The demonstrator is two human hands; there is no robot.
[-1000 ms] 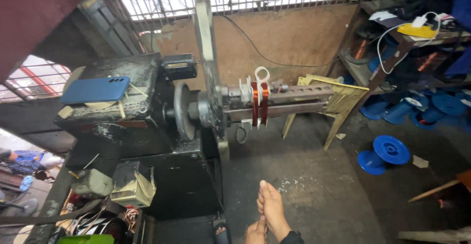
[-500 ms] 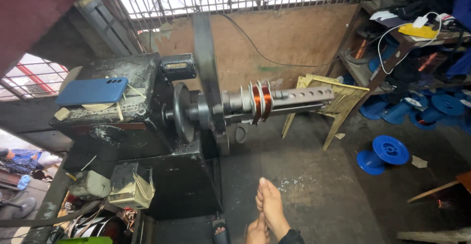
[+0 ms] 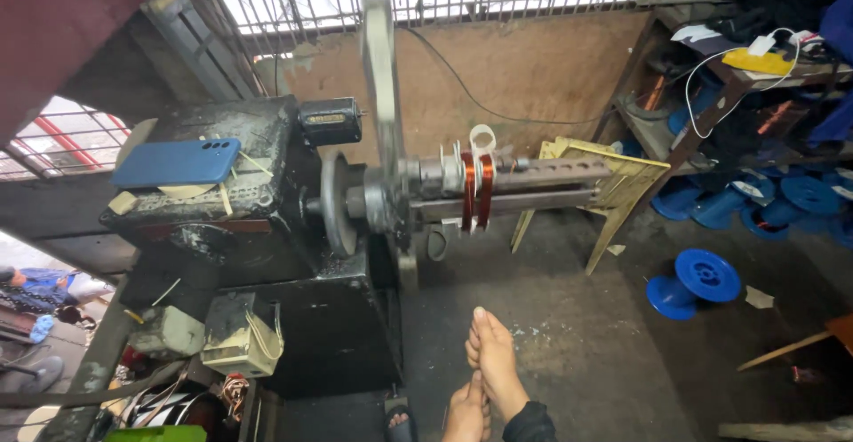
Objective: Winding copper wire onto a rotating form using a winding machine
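A thin strand, too fine to be seen clearly, appears to be pinched between the right hand (image 3: 494,362) and the left hand (image 3: 466,411), which are pressed together at the bottom of the view; the fingers of both are closed on it, the right one extended above the left. Up and ahead of the hands, the copper coil (image 3: 476,190) is carried on the perforated metal shaft (image 3: 542,175) of the winding machine (image 3: 267,220).

Compared with the earlier views, the long arm (image 3: 382,87) on the shaft has swung from a leftward lean to nearly upright and is blurred, so the shaft is judged to be turning and wire to be building on the coil; the hands have stayed where they were.

By count: one coil in two copper bands, one shaft, one flywheel disc (image 3: 335,204). To the left of the hands, one blue phone (image 3: 176,161) lies on top of the machine body. To the right of the hands, one blue spool (image 3: 695,283) lies alone on the floor (image 3: 586,353), and at least four more are heaped under the shelf (image 3: 755,69) further right. Beyond the shaft, a yellow frame (image 3: 613,184) leans by the wall.
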